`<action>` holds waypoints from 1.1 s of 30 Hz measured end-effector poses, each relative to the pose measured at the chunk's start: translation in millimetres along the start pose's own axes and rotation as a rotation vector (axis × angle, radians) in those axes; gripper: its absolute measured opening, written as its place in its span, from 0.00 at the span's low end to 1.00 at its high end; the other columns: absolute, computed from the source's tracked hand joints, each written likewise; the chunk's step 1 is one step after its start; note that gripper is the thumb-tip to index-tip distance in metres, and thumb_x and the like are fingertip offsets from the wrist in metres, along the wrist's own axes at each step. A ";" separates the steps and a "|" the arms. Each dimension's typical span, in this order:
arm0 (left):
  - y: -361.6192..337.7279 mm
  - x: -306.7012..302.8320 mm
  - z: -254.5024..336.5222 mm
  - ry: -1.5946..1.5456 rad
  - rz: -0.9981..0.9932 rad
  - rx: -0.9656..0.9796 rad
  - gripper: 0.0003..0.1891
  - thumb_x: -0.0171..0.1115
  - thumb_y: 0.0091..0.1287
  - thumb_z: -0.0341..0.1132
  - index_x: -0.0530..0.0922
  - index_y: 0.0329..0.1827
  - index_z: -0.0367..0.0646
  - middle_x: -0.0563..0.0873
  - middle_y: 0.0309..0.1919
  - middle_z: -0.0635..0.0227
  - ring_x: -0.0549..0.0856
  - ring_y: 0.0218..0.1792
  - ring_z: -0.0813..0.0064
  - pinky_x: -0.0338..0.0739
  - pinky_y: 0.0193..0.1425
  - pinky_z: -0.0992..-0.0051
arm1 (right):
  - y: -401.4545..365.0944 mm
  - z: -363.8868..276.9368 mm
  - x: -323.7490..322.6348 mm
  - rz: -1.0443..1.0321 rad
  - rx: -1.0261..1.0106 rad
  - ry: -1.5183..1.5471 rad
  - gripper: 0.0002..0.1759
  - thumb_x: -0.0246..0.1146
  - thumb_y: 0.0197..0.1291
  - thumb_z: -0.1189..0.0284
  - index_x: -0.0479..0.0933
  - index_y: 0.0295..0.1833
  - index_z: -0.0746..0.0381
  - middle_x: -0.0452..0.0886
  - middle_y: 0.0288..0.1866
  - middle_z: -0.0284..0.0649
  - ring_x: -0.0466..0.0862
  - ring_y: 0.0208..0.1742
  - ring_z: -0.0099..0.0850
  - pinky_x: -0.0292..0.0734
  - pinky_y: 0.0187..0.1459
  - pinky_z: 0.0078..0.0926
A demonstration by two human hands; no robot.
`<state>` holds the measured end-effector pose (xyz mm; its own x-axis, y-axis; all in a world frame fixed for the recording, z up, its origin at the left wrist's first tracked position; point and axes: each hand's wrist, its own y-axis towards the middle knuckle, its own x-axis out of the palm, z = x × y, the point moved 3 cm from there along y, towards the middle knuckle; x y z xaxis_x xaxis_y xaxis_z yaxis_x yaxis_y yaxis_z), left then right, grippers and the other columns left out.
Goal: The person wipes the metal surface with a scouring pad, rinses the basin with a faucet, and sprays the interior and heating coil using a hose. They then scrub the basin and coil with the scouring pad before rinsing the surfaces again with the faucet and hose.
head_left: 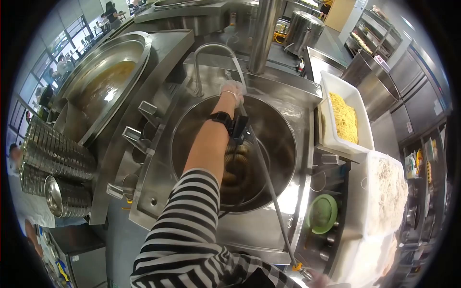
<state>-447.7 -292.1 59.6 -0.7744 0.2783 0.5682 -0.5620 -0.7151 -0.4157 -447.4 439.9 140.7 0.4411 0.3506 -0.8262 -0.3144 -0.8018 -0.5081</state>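
My left hand (232, 92), in a clear plastic glove, is at the far rim of a round steel cooking well (283, 139). Its fingers are closed beside the tap, right against a flexible hose (267, 177); what they grip is hidden. The hose drops from an arched steel spout (196, 72) and runs across the well towards me. At its near end, by an orange fitting (297, 266), my blurred right hand (319, 278) is closed around the metal nozzle. Inside the well, a coiled shape shows on the dark bottom. A black watch-like device (222, 118) circles my left wrist.
To the left are a large pan of brown liquid (110, 81) and stacked wire baskets (57, 149). On the right stand a white tub (327, 120) of yellow noodles (343, 120), a tub of pale noodles (384, 192) and a green bowl (322, 213). A steel post (263, 38) rises behind the well.
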 end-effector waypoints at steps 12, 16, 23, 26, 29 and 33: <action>50.2 -84.8 22.7 1.055 0.266 0.907 0.10 0.49 0.59 0.30 0.67 0.19 0.47 0.67 0.12 0.71 0.64 0.11 0.74 0.52 0.12 0.72 | 8.5 5.0 22.2 0.525 -0.186 0.581 0.17 0.48 0.59 0.71 0.69 0.54 0.53 0.78 0.35 0.32 0.77 0.17 0.29 0.71 0.12 0.28; 70.6 -86.3 23.3 1.282 0.116 0.655 0.10 0.51 0.56 0.30 0.69 0.16 0.46 0.72 0.14 0.69 0.68 0.11 0.71 0.59 0.12 0.70 | 2.9 4.4 18.7 0.422 -0.099 0.588 0.18 0.47 0.60 0.69 0.68 0.56 0.56 0.78 0.36 0.35 0.80 0.25 0.32 0.75 0.20 0.30; -21.2 -6.2 13.5 0.430 -0.119 0.358 0.13 0.52 0.57 0.31 0.65 0.14 0.47 0.65 0.10 0.72 0.62 0.08 0.77 0.52 0.09 0.72 | 7.5 -18.2 -11.9 -0.411 0.452 -0.107 0.18 0.49 0.60 0.66 0.69 0.55 0.56 0.73 0.54 0.41 0.80 0.37 0.35 0.78 0.34 0.32; -22.9 8.6 1.7 0.273 -0.077 0.127 0.12 0.48 0.57 0.29 0.65 0.15 0.47 0.65 0.10 0.73 0.62 0.08 0.79 0.50 0.09 0.74 | 2.9 -21.5 -12.1 -0.489 0.546 -0.059 0.19 0.50 0.59 0.65 0.69 0.56 0.56 0.72 0.56 0.41 0.80 0.39 0.34 0.78 0.36 0.32; -24.4 27.0 -3.2 0.142 -0.071 0.042 0.12 0.47 0.57 0.29 0.64 0.14 0.49 0.63 0.09 0.74 0.61 0.07 0.79 0.47 0.08 0.74 | -18.1 15.6 40.1 -0.330 0.353 -0.090 0.21 0.52 0.58 0.64 0.69 0.57 0.54 0.73 0.55 0.40 0.80 0.39 0.34 0.77 0.37 0.32; -4.6 30.2 -19.1 0.117 -0.182 -0.023 0.12 0.48 0.55 0.28 0.63 0.14 0.49 0.62 0.08 0.74 0.60 0.07 0.79 0.44 0.08 0.74 | -26.7 16.6 51.8 -0.129 0.129 -0.186 0.22 0.55 0.55 0.63 0.69 0.58 0.52 0.74 0.54 0.34 0.80 0.40 0.36 0.76 0.42 0.32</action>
<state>-474.0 -268.1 65.1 -0.6874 0.4752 0.5493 -0.7011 -0.6316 -0.3309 -430.1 487.5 107.4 0.3259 0.5388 -0.7768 -0.3755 -0.6803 -0.6295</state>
